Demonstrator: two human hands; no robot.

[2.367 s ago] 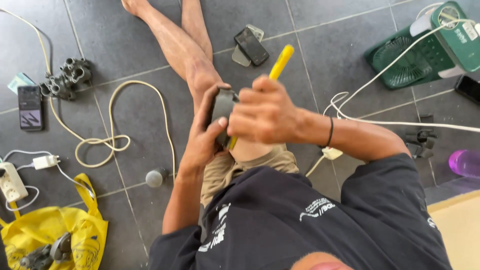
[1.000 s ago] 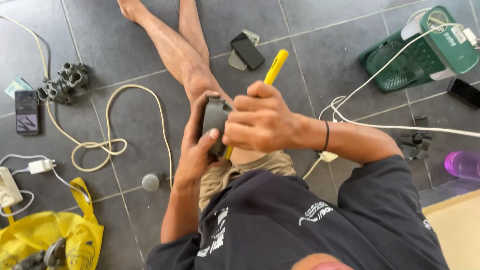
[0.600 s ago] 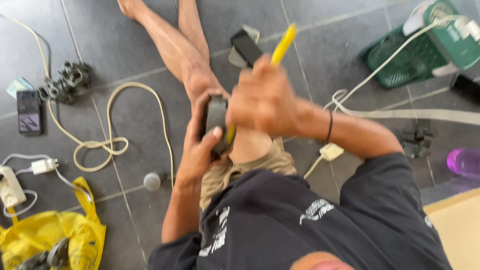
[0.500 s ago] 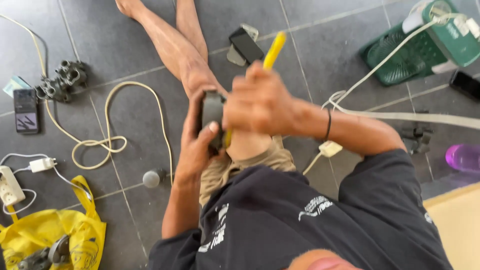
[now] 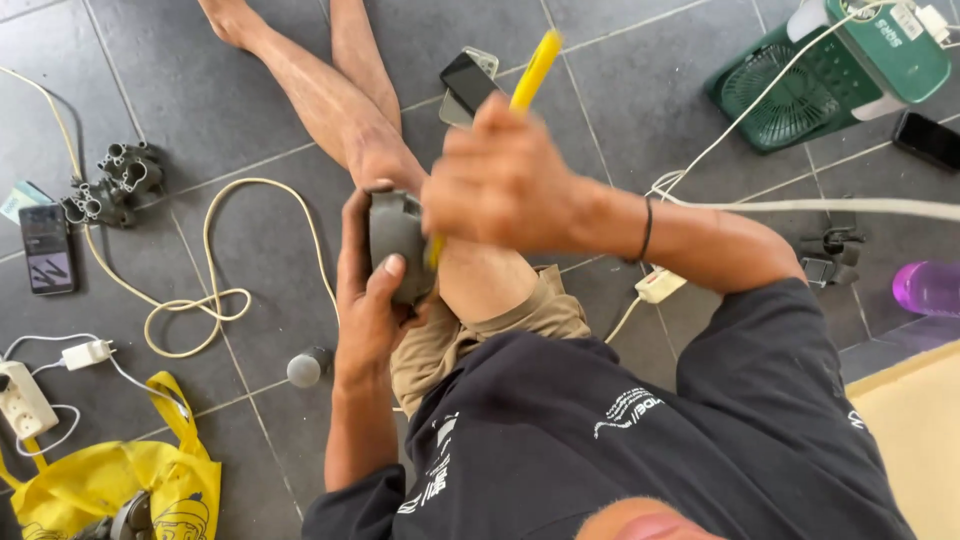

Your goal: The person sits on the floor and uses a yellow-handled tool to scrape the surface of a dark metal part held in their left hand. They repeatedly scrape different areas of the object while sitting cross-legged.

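Observation:
I sit on a dark tiled floor with my legs stretched out. My left hand (image 5: 368,290) grips a grey, rounded plastic part (image 5: 393,235) held over my knee. My right hand (image 5: 500,180) is closed around a yellow-handled tool (image 5: 534,68), likely a screwdriver. Its handle sticks up past my fingers and its tip points down into the grey part. The tip itself is hidden behind my fingers.
Two phones (image 5: 470,83) lie beyond my knee, another phone (image 5: 46,247) at left. A grey multi-socket part (image 5: 115,183), cream cable (image 5: 220,290), power strip (image 5: 22,398) and yellow bag (image 5: 110,480) sit left. A green fan (image 5: 800,85), purple bottle (image 5: 925,287) and white plug (image 5: 660,285) lie right.
My right hand has shifted slightly with the yellow tool, the handle tilting back and forth while the tip stays at the grey part. My left hand keeps its hold.

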